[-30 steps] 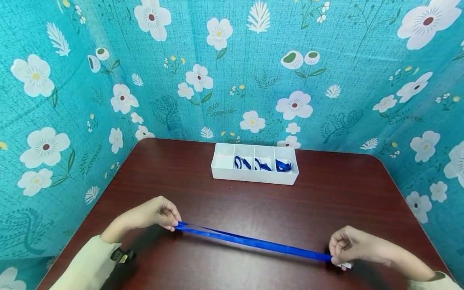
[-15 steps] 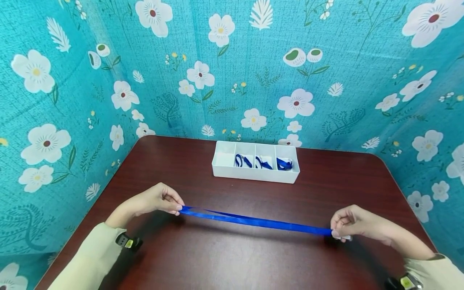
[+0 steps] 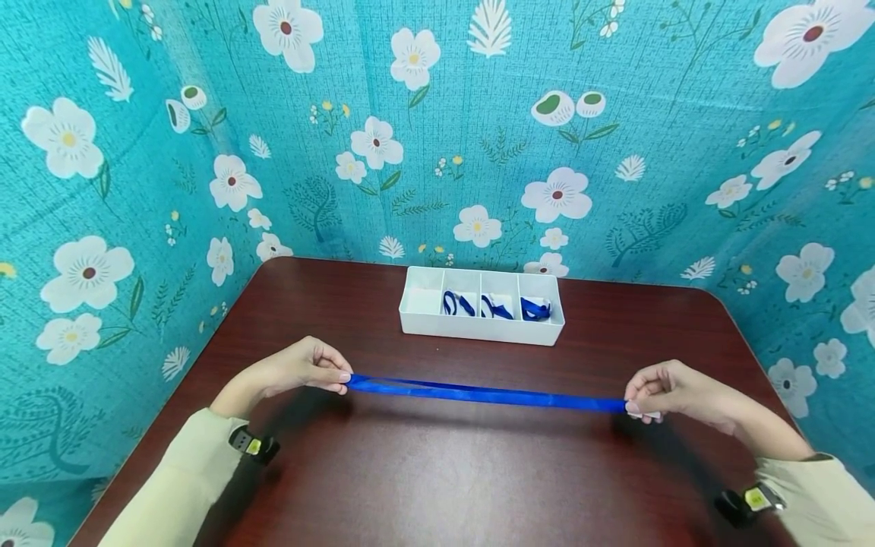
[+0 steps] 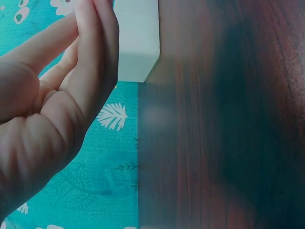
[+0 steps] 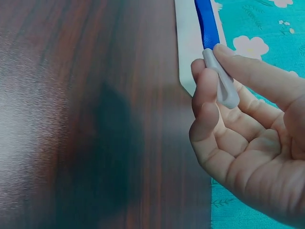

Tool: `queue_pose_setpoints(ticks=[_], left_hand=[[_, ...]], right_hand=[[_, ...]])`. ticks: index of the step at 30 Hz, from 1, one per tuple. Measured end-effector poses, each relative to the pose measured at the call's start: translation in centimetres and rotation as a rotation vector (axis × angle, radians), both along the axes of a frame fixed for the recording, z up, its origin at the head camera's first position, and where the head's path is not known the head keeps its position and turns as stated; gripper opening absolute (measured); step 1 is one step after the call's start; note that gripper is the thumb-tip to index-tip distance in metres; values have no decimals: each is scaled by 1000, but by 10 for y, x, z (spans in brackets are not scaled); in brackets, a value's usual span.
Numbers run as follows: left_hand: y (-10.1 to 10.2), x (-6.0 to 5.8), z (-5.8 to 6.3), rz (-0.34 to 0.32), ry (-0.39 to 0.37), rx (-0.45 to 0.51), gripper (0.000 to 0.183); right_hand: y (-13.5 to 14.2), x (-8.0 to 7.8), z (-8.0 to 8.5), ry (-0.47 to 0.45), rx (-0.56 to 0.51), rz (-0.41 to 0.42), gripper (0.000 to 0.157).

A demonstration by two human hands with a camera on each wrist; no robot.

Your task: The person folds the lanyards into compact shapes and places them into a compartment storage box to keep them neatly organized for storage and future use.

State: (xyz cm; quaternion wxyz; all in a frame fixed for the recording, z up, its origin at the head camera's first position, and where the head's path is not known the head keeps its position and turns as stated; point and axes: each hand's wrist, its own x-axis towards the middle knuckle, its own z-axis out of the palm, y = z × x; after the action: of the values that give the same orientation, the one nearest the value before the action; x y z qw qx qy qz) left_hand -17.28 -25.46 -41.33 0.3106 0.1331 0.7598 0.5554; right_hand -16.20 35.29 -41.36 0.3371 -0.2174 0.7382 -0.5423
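Note:
A blue lanyard (image 3: 472, 393) is stretched nearly level above the table, its two strands lying close together. At its left end, my left hand (image 3: 298, 368) pinches the strap between thumb and fingers. My right hand (image 3: 683, 399) pinches the other end, where a white plastic clip (image 5: 222, 83) shows between thumb and fingers in the right wrist view. In the left wrist view the left hand's fingertips run out of the top edge, so the strap there is hidden. Behind the lanyard stands a white divided tray (image 3: 478, 327), apart from both hands.
Blue lanyards (image 3: 535, 309) lie coiled in three of the tray's compartments; the leftmost one shows only its white floor. The dark red-brown wooden table (image 3: 437, 471) ends at a teal flowered curtain (image 3: 410, 152) at the back and sides.
Both hands have moved forward, toward the tray, with the lanyard held taut between them. The right hand has moved further, so the strap lies more level in the head view.

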Motion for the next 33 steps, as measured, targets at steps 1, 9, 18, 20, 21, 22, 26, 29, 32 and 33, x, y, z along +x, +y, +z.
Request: queue_pose_setpoints(ticks=[1,9,18,20,21,22,26,29,32,33], left_hand=[[0,-1,0,4,-1,2,23],[-1,-7,-2,-10,5,30,23],[0,-10,-1,41,12,-1,24],[1,-11,0,55,5,7,25],[1,-12,1,58,5,13,25],[1,-12,2,65,-1,22,25],[3,-14,7,78,1,55,25],[4,-15,11,87,23,71,26],[6,-15,16,101,43,73,26],[6,-15,17,102,49,74,27]], right_hand=[[0,-1,0,6,4,-4,16],[5,-11,-1,38,21,-29,16],[5,-19,-2,62,14,-72,15],[5,-20,-2,62,14,-86,16],[5,-20,-1,62,14,-92,16],[4,-20,-1,62,13,-97,17],[3,-21,2,67,9,-105,17],[2,-21,4,79,10,-111,16],[1,-22,7,93,6,-116,15],[0,-22,8,98,3,-116,15]])
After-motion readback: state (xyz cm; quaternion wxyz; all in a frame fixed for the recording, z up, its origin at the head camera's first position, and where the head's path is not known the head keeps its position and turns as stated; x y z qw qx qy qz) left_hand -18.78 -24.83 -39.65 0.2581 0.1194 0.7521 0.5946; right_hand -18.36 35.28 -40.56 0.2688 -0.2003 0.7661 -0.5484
